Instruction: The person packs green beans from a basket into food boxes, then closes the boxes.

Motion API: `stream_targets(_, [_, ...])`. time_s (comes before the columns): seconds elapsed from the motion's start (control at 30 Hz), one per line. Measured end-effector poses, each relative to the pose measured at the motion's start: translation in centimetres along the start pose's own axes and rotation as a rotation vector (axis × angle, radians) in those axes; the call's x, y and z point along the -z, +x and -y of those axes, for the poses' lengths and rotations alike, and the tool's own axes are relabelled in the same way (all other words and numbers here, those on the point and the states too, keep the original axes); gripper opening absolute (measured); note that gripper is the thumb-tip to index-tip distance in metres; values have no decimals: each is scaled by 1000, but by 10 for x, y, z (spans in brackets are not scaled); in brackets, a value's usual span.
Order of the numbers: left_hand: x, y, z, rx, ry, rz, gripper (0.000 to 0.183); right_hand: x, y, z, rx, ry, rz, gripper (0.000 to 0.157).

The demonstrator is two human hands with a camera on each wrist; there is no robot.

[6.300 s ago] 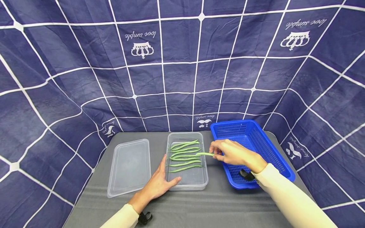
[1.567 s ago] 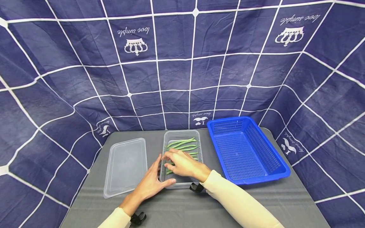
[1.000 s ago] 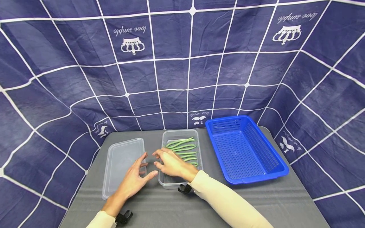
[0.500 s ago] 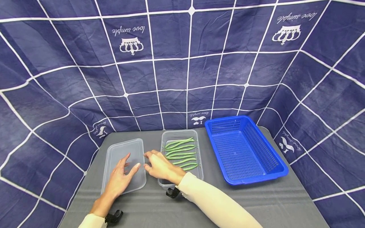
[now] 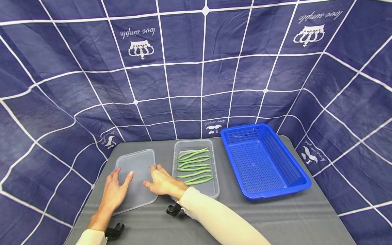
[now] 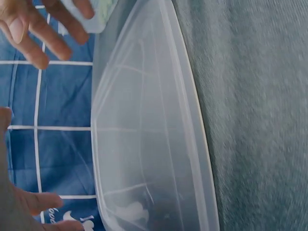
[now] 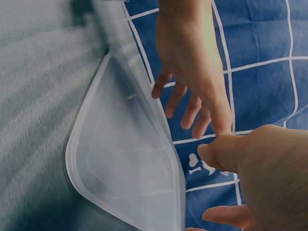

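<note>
A clear plastic lid [image 5: 137, 180] lies flat on the left of the table, also filling the middle of the left wrist view [image 6: 144, 120]. My left hand [image 5: 114, 192] is over its left side, thumb and fingers spread. Above the lid's right edge is my right hand [image 5: 162, 180], fingers extended and holding nothing. In the right wrist view both hands appear above the lid [image 7: 125, 159], fingers loosely bent and apart. Several green beans [image 5: 194, 166] lie side by side in a clear plastic container [image 5: 215, 185]; my right wrist overlaps its near left corner.
A blue perforated basket [image 5: 260, 163] stands to the right of the container, with no beans inside. A grey cloth [image 5: 232, 224] covers the table. Behind and at the sides hangs a blue cloth [image 5: 186, 81] with white lines.
Earlier the right hand laid a bean into the container while the left hand rested at its side. Both hands have since moved left, from the container to the lid.
</note>
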State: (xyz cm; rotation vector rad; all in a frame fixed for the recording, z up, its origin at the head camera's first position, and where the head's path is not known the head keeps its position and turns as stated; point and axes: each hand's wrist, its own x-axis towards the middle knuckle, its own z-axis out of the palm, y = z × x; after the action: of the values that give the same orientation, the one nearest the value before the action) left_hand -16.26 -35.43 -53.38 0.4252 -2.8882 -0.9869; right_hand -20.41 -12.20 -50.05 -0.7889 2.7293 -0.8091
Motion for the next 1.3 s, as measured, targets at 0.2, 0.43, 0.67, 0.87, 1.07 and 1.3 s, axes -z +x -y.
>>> stream_targets(0.2, [4,4,11,73,32,35,104,-8,5,5,-75,24,78,80])
stream_targets(0.43, [4,7,17,114,70,103,113,-17,7,9,-114,31,137,85])
stream_targets(0.67, [5,7,15,132,91,93,115,-21,7,11,-146,10,152,83])
stream_targets(0.87, [5,7,15,142,125,94,113,-21,10,11,-156,12,137,77])
stream_targets(1.07, [1,11,18,133,90,63,121,-20,12,10,-152,56,104,66])
stream_targets(1.3, [5,6,9,160,51,51,117,-16,10,9,-135,120,52,61])
